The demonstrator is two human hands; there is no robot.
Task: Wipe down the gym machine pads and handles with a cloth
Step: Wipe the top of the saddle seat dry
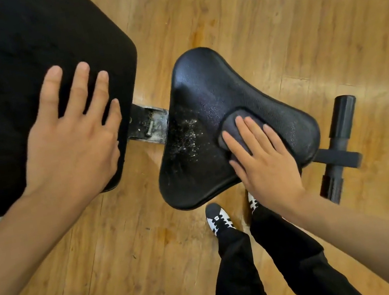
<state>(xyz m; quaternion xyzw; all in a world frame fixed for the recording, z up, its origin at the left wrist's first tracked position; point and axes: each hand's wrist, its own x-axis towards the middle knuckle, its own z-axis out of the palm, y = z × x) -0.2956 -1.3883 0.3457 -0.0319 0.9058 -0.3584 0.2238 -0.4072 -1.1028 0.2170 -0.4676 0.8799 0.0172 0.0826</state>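
Head view: right hand (265, 161) fingers flat, hiding most of cloth (234, 121) on seat pad (204, 89); left hand (71, 139) splayed.

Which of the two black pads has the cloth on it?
The smaller seat pad, where the right hand presses the cloth. The large back pad has only the bare left hand.
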